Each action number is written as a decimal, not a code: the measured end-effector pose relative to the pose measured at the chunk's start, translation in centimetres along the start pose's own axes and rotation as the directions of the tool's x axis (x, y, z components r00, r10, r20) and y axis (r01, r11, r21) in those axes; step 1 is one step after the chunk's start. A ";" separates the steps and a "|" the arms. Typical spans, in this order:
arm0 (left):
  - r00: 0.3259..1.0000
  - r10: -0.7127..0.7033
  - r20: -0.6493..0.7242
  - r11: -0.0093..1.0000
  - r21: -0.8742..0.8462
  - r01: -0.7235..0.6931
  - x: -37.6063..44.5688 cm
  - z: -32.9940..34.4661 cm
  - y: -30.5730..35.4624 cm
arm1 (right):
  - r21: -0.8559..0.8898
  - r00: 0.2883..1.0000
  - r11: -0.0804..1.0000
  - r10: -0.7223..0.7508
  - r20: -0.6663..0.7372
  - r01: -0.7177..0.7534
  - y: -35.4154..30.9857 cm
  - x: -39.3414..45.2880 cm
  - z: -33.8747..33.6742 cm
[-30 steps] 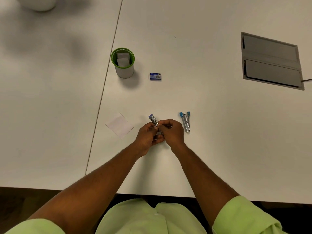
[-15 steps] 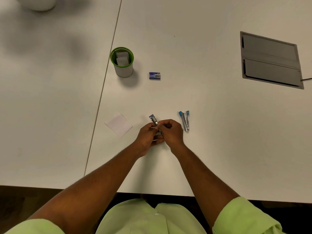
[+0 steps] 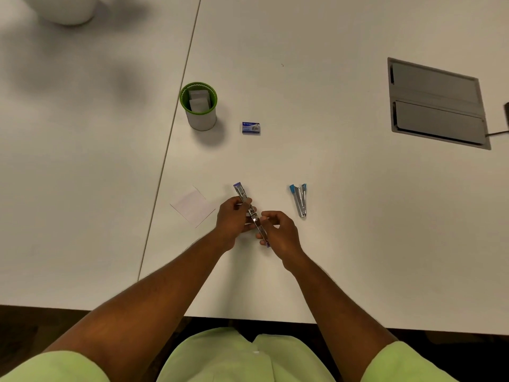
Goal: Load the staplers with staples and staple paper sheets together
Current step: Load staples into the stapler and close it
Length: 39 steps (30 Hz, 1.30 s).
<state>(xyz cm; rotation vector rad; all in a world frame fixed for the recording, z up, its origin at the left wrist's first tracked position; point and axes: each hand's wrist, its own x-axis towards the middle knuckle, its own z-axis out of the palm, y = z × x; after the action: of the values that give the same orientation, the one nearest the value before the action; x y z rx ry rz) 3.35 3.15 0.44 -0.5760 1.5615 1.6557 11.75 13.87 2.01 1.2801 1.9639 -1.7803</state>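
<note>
A person in light green short sleeves leans over a white table (image 3: 344, 216), both bare forearms reaching forward. The left hand (image 3: 234, 216) and the right hand (image 3: 281, 232) meet over the table and share one small metal stapler (image 3: 252, 213) with purple ends, swung open into a long strip. The left hand's fingers curl round its middle, and its far end sticks out beyond the knuckles. The right hand's fingers curl round the near end, thumb and forefinger pinching close to the strip. Just right of the right hand, a second stapler (image 3: 300, 199) with blue tips lies on the table, its two arms spread in a narrow V. Just left of the left hand lies a square sheet of white paper (image 3: 192, 206). Farther out beyond the hands sits a small blue box of staples (image 3: 251, 128), and left of that box a green-rimmed cup (image 3: 199, 108) holding folded white slips. Far to the right, a grey hatch (image 3: 438, 103) is set into the tabletop.
</note>
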 end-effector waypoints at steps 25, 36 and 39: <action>0.965 0.017 0.261 0.967 0.241 -0.082 -1.7 0.6 -0.1 | -0.054 0.975 0.984 -0.177 -0.132 0.172 -3.0 1.2 -0.1; 0.949 0.223 0.223 0.818 0.486 -0.307 -1.8 -0.1 -0.5 | 0.109 0.990 0.984 -0.140 -0.002 0.139 -2.2 2.0 0.6; 0.942 0.240 0.233 0.803 0.497 -0.328 -2.0 0.0 -0.3 | 0.133 0.991 0.982 -0.126 -0.040 0.130 -2.1 2.2 0.8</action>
<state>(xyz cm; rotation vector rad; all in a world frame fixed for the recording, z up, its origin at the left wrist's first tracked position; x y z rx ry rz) 4.81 2.67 1.80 0.0925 1.9481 1.3348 8.68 14.41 1.87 1.2539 2.0150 -1.9972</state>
